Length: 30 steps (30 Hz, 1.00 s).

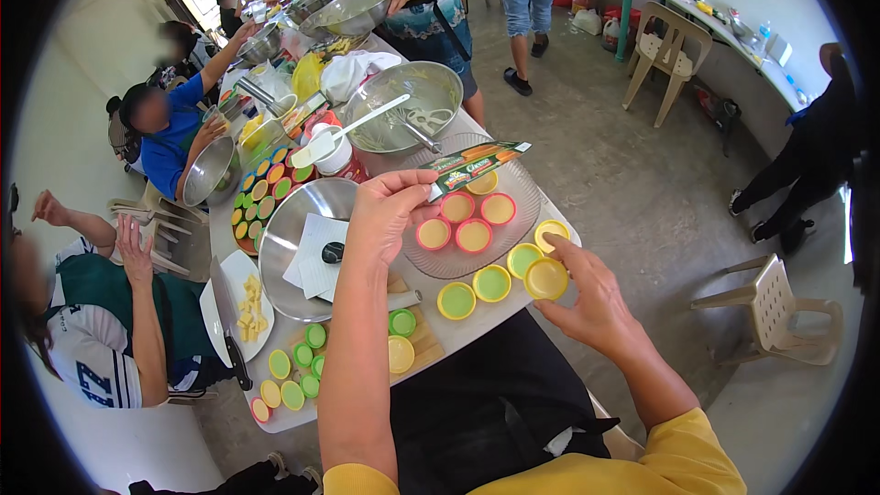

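Observation:
My left hand (392,206) pinches one end of a flat green packet with orange pictures (481,166), held over a clear ribbed glass plate (419,262). Several pink-rimmed cups of pale batter (474,236) sit on that plate, partly behind the packet. My right hand (596,302) has its thumb and fingers around a yellow cup of pale batter (546,280) at the table's near right edge. Beside it stand more yellow cups, some with green batter (492,283).
A steel bowl with batter remnants (403,105) has a whisk handle and white spatula (353,133) across it. Another steel bowl (275,252) holds papers. A knife (229,321) lies on a white plate (261,275) with pale yellow pieces. People stand around; plastic chairs (770,307) are at right.

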Motion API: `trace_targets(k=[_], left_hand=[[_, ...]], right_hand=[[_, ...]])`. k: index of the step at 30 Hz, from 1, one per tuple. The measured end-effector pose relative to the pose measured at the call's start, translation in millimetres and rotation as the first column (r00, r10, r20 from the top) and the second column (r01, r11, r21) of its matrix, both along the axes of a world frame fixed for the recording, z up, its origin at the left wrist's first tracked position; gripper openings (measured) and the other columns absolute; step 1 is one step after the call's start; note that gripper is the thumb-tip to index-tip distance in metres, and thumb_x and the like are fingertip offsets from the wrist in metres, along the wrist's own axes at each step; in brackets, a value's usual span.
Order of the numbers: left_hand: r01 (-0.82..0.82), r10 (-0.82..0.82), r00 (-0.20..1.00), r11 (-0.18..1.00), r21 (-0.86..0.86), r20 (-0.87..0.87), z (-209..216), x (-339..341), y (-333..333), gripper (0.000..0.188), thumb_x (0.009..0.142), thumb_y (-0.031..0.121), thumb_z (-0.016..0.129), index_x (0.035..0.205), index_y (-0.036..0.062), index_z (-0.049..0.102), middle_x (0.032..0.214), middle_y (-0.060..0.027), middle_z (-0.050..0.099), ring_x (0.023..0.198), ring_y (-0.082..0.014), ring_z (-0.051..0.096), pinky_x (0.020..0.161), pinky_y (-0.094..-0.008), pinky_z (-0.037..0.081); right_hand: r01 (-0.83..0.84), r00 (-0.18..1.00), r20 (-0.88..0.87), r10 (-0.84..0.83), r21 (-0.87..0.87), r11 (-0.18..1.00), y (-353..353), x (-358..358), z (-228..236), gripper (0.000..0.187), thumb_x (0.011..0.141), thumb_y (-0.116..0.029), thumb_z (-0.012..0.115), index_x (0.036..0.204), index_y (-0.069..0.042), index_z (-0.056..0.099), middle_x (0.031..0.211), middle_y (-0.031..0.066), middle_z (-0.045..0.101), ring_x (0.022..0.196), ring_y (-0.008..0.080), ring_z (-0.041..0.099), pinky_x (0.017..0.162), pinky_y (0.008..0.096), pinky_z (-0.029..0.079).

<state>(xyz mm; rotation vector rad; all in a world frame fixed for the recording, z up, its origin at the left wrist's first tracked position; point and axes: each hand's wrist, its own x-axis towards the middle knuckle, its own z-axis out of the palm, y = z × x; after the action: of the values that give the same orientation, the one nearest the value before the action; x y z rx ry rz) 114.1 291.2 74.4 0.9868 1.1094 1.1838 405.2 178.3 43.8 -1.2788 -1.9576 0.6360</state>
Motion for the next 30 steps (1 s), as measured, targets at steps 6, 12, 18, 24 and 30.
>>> trace_targets(k=[6, 12, 18, 24, 30], left_hand=[[-0.003, 0.003, 1.0, 1.0, -0.003, -0.007, -4.1, -1.2, 1.0, 0.02, 0.093, -0.001, 0.07, 0.112, -0.0058, 0.073, 0.099, -0.0118, 0.074, 0.084, -0.0187, 0.074, 0.08, -0.0328, 0.067], [-0.008, 0.008, 0.999, 1.0, -0.004, -0.033, -1.0, -3.1, 0.2, 0.021, 0.092, 0.0, 0.071, 0.112, -0.0054, 0.073, 0.099, -0.0121, 0.075, 0.084, -0.0184, 0.074, 0.079, -0.032, 0.066], [-0.005, 0.005, 0.999, 1.0, -0.007, -0.037, -2.5, -8.4, -0.9, 0.021, 0.092, 0.001, 0.072, 0.113, -0.0053, 0.073, 0.099, -0.0118, 0.075, 0.084, -0.0188, 0.074, 0.079, -0.0323, 0.066], [-0.006, 0.006, 1.0, 1.0, -0.002, -0.027, -1.3, -10.1, -1.5, 0.022, 0.092, 0.001, 0.071, 0.113, -0.0051, 0.073, 0.098, -0.0117, 0.075, 0.084, -0.0191, 0.075, 0.08, -0.033, 0.066], [-0.003, 0.003, 1.0, 1.0, -0.008, -0.019, -3.8, -11.9, -2.4, 0.022, 0.092, 0.001, 0.071, 0.113, -0.0051, 0.074, 0.098, -0.0113, 0.075, 0.084, -0.0188, 0.074, 0.08, -0.033, 0.066]], right_hand=[[-0.125, 0.992, 0.002, 0.125, 0.001, 0.992, 0.7, -12.0, 6.3, 0.079, 0.077, -0.011, 0.079, 0.149, -0.004, 0.047, 0.12, 0.0238, 0.066, 0.113, 0.0417, 0.063, 0.098, 0.0479, 0.051], [-0.175, 0.985, -0.003, 0.175, -0.005, 0.985, 2.2, -24.7, 8.8, 0.079, 0.078, -0.01, 0.079, 0.15, -0.004, 0.046, 0.118, 0.0238, 0.065, 0.111, 0.0428, 0.063, 0.097, 0.0478, 0.051], [-0.196, 0.981, 0.0, 0.196, 0.009, 0.981, 3.5, -33.3, 6.8, 0.082, 0.078, -0.011, 0.08, 0.151, -0.003, 0.044, 0.118, 0.024, 0.066, 0.111, 0.0431, 0.063, 0.096, 0.0483, 0.051], [-0.148, 0.989, -0.022, 0.149, 0.041, 0.988, 11.1, -39.1, 11.6, 0.087, 0.075, -0.01, 0.082, 0.152, -0.003, 0.043, 0.12, 0.0228, 0.067, 0.113, 0.0416, 0.063, 0.098, 0.0479, 0.051], [-0.157, 0.987, -0.021, 0.158, 0.031, 0.987, 19.0, -43.4, 6.0, 0.086, 0.075, -0.009, 0.082, 0.15, 0.0, 0.041, 0.116, 0.023, 0.067, 0.113, 0.0421, 0.063, 0.096, 0.0478, 0.051]])
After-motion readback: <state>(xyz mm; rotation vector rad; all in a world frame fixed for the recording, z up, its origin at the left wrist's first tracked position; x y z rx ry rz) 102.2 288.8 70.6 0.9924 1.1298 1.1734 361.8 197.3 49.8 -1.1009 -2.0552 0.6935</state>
